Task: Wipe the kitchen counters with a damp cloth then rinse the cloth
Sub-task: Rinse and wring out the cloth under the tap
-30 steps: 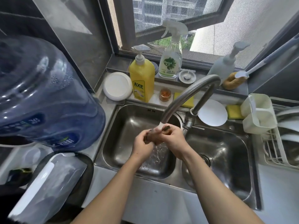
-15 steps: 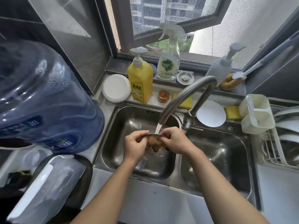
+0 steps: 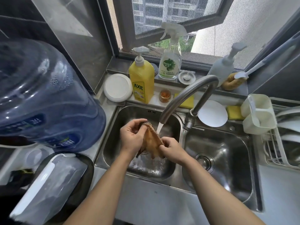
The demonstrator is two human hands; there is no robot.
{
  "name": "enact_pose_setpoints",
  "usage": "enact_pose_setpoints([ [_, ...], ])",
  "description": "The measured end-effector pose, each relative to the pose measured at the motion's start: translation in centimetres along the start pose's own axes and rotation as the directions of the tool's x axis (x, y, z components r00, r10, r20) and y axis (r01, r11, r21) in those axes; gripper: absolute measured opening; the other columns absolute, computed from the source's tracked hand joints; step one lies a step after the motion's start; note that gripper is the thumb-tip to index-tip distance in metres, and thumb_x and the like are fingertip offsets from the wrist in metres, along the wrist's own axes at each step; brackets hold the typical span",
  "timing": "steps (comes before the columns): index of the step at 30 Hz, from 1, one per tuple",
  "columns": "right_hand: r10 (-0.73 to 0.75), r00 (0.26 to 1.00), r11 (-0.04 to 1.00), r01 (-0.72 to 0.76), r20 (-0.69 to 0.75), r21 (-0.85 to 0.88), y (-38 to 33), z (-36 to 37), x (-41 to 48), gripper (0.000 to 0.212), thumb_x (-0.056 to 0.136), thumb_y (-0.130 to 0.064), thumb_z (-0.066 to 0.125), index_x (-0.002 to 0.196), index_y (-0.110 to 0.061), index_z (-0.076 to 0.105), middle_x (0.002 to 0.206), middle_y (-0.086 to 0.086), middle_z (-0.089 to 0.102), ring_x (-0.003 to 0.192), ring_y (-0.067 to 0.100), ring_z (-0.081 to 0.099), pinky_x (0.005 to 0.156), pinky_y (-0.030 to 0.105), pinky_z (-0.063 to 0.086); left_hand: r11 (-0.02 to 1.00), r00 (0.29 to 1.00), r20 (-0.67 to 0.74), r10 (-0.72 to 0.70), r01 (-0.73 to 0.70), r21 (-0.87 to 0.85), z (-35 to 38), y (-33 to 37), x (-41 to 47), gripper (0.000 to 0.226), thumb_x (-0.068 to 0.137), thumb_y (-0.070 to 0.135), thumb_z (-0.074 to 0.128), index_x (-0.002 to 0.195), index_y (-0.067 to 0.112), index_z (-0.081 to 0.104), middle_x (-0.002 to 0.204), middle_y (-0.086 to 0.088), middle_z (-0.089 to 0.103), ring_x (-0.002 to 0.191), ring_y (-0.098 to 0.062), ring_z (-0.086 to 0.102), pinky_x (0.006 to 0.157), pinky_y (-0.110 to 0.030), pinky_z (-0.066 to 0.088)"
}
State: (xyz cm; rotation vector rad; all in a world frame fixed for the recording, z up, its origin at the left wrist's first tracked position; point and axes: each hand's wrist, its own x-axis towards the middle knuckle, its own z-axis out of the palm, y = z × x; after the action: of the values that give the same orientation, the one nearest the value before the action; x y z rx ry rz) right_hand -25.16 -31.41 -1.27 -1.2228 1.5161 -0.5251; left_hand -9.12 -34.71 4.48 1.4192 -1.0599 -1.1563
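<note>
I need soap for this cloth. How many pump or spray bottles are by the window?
3: a yellow pump bottle behind the left basin, a clear spray bottle on the sill beside it, and a grey pump bottle right of the faucet. None seems hidden.

Dark glossy tiled wall (image 3: pixel 68 38) at left, meeting a dark-framed window (image 3: pixel 162 21) with mesh screen, one pane swung open; daylight, apartment block and greenery outside. Grey tiled sill (image 3: pixel 120 66) under the window. Steel double sink (image 3: pixel 217 159) set in pale counter (image 3: pixel 146 200). Second dark wall (image 3: pixel 276 75) at right.
</note>
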Motion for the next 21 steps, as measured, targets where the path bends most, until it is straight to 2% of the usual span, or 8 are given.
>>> enact_pose_setpoints([
  [3, 0.104, 0.994, 0.995, -0.104, 0.043, -0.003, 1.0, 0.3, 0.2, 0.016, 0.067, -0.022, 0.047, 0.067, -0.011, 0.059, 0.061, 0.008, 0.064, 0.057, 0.023, 0.063, 0.059, 0.042, 0.056, 0.998, 0.996, -0.093, 0.016, -0.021, -0.063, -0.2, 0.6, 0.5, 0.021, 0.088, -0.005, 0.066, 0.091, 0.015, 0.073, 0.084, 0.000, 0.072, 0.078, -0.005, 0.067, 0.072, -0.019, 0.053],
  [6, 0.137, 0.988, 0.989, -0.132, -0.074, 0.069, 1.6, 0.0, 0.1, 0.014, 0.072, -0.020, 0.054, 0.061, -0.014, 0.060, 0.059, 0.001, 0.057, 0.059, 0.015, 0.054, 0.059, 0.033, 0.047, 0.995, 0.989, -0.144, -0.019, 0.005, -0.098, -0.7, 0.9, 1.2, 0.019, 0.088, -0.002, 0.067, 0.090, 0.016, 0.072, 0.082, 0.003, 0.071, 0.074, -0.001, 0.066, 0.067, -0.015, 0.052],
  [8, 0.172, 0.970, 0.960, -0.125, -0.174, 0.250, 1.5, -0.4, -0.3, 0.016, 0.084, -0.009, 0.063, 0.068, -0.012, 0.065, 0.061, 0.000, 0.058, 0.059, 0.011, 0.052, 0.055, 0.025, 0.043, 0.994, 0.983, -0.173, -0.066, 0.051, -0.092, -1.2, 0.4, 1.5, 0.017, 0.088, 0.001, 0.069, 0.089, 0.018, 0.072, 0.081, 0.003, 0.071, 0.073, -0.003, 0.066, 0.065, -0.017, 0.053],
  [10, 0.194, 0.952, 0.887, -0.068, -0.235, 0.456, 1.0, -0.7, -0.6, 0.009, 0.089, -0.006, 0.066, 0.080, -0.005, 0.068, 0.068, 0.001, 0.064, 0.062, 0.010, 0.059, 0.055, 0.021, 0.049, 0.994, 0.979, -0.172, -0.111, 0.108, -0.025, -1.5, -0.5, 1.5, 0.017, 0.086, 0.003, 0.071, 0.086, 0.021, 0.071, 0.081, 0.002, 0.071, 0.074, -0.006, 0.066, 0.066, -0.018, 0.054],
  [13, 0.176, 0.956, 0.797, 0.001, -0.233, 0.605, -0.2, -0.9, -0.7, 0.003, 0.088, -0.007, 0.068, 0.089, -0.004, 0.068, 0.077, 0.008, 0.069, 0.072, 0.020, 0.064, 0.063, 0.037, 0.056, 0.968, 0.967, -0.142, -0.213, 0.228, 0.100, -1.1, -2.1, 0.9, 0.017, 0.083, 0.004, 0.073, 0.080, 0.020, 0.070, 0.077, 0.001, 0.070, 0.072, -0.011, 0.064, 0.063, -0.020, 0.054],
  [15, 0.184, 0.959, 0.743, 0.006, -0.214, 0.670, -1.3, -0.8, -0.7, 0.005, 0.089, -0.010, 0.067, 0.090, -0.006, 0.069, 0.080, 0.010, 0.069, 0.074, 0.023, 0.064, 0.064, 0.035, 0.052, 0.926, 0.925, -0.148, -0.351, 0.366, 0.091, -0.5, -3.0, 0.5, 0.010, 0.081, 0.006, 0.075, 0.083, 0.016, 0.072, 0.079, -0.002, 0.072, 0.076, -0.016, 0.067, 0.065, -0.027, 0.057],
  [18, 0.191, 0.966, 0.713, -0.014, -0.174, 0.701, -2.8, -0.7, -0.7, 0.008, 0.090, -0.010, 0.064, 0.092, -0.006, 0.071, 0.082, 0.010, 0.070, 0.074, 0.020, 0.063, 0.066, 0.029, 0.052, 0.867, 0.863, -0.082, -0.498, 0.494, -0.067, 0.8, -3.6, -0.5, 0.008, 0.081, 0.006, 0.077, 0.087, 0.008, 0.073, 0.084, -0.010, 0.075, 0.076, -0.019, 0.069, 0.067, -0.029, 0.058],
  [21, 0.121, 0.984, 0.804, -0.021, -0.130, 0.594, -3.8, -0.2, -1.1, 0.010, 0.090, -0.009, 0.063, 0.091, -0.009, 0.073, 0.071, 0.001, 0.068, 0.064, 0.012, 0.058, 0.053, 0.020, 0.046, 0.873, 0.878, 0.021, -0.478, 0.478, -0.103, 2.2, -3.2, -1.8, 0.003, 0.085, 0.004, 0.074, 0.087, 0.002, 0.073, 0.081, -0.013, 0.075, 0.072, -0.020, 0.069, 0.065, -0.029, 0.059],
])
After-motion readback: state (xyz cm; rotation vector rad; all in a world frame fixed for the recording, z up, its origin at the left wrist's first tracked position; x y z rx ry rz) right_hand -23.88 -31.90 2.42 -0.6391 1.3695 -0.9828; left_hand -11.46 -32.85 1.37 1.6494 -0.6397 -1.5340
